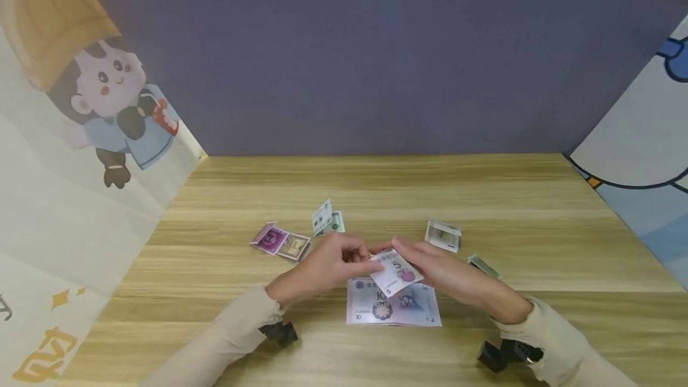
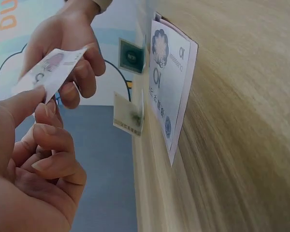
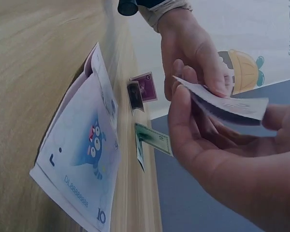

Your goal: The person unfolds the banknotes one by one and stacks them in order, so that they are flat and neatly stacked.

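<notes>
Both hands hold a small folded banknote marked 5 [image 1: 396, 275] above the table. My left hand [image 1: 322, 267] pinches its left edge between thumb and fingers. On the other side, my right hand [image 1: 451, 273] holds it; in the right wrist view the fingers [image 3: 181, 104] curl beneath the note [image 3: 232, 104] and the thumb meets its far edge. Directly below lies a larger folded banknote marked 10 [image 1: 381, 312], with a blue cartoon figure printed on it. The left wrist view shows this larger note [image 2: 171, 72] slightly raised along its fold.
At the left lie a purple folded note [image 1: 270, 239] and a brown one [image 1: 294, 246]. A green folded note [image 1: 324, 218] stands partly open behind the left hand. Beyond the right hand are a pale folded note [image 1: 443, 235] and a dark green one [image 1: 484, 266]. A grey panel [image 1: 376, 58] bounds the wooden table.
</notes>
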`<state>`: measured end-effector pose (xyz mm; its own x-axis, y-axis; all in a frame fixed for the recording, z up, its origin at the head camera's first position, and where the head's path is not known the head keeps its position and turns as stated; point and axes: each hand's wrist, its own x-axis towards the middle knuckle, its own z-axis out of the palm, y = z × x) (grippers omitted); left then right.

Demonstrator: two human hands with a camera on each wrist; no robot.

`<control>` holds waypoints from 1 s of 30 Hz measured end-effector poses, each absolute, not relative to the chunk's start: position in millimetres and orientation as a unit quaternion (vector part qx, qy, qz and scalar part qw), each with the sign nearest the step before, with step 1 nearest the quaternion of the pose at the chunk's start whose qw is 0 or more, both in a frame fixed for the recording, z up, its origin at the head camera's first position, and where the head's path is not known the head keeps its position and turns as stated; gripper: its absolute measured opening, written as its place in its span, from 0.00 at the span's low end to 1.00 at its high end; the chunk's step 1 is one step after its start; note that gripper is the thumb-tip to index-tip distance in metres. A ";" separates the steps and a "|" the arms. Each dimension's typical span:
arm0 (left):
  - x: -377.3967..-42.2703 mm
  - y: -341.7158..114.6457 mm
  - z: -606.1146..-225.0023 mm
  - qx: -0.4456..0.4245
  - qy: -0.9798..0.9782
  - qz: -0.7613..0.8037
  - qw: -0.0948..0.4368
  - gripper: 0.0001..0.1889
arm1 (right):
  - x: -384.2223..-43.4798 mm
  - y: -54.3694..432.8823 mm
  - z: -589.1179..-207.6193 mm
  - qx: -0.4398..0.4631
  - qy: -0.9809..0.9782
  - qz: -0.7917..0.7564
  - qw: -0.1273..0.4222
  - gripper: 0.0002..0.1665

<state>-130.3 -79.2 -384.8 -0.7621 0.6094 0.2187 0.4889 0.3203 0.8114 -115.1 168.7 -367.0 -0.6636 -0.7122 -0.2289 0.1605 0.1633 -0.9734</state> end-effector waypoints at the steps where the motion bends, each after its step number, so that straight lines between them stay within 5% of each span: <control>1: -130.7 -79.3 -385.1 0.331 0.810 0.478 0.076 0.11 | -115.0 168.6 -367.3 -0.209 0.676 -0.611 0.354 0.36; 9: -131.6 -80.0 -383.8 0.269 0.800 0.518 0.139 0.11 | -116.1 168.6 -369.3 -0.228 0.691 -0.599 0.335 0.32; 23: -128.4 -91.8 -383.7 0.286 0.807 0.507 0.096 0.06 | -108.6 183.8 -378.9 -0.168 0.809 -0.550 0.123 0.15; 30: -125.5 -95.2 -387.8 0.290 0.820 0.484 0.101 0.05 | -106.3 190.7 -380.8 -0.179 0.862 -0.465 0.095 0.10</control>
<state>-125.5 -95.2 -387.8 -0.8115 0.5729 0.1152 0.3777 0.3638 0.8514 -106.3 190.7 -380.8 -0.9179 -0.3967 0.0020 -0.2193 0.5031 -0.8359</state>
